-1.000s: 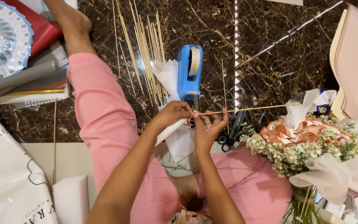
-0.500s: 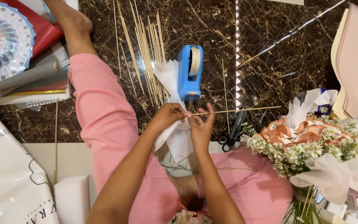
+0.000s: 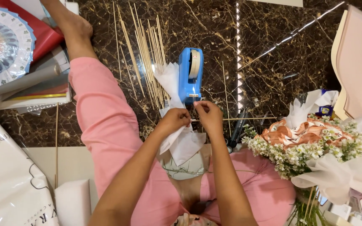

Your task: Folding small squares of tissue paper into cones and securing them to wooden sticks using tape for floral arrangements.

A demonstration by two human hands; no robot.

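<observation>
Our left hand [image 3: 173, 120] pinches the white tissue paper [image 3: 181, 142] onto a thin wooden stick [image 3: 248, 119] while our right hand [image 3: 208, 114] pinches tape beside the blue tape dispenser [image 3: 190, 75].

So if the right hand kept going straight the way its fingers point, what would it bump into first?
Most likely the blue tape dispenser. The right hand points up the picture, away from the person, and the dispenser's near end sits just beyond its fingertips on the marble floor. The height gap is hard to judge.
</observation>
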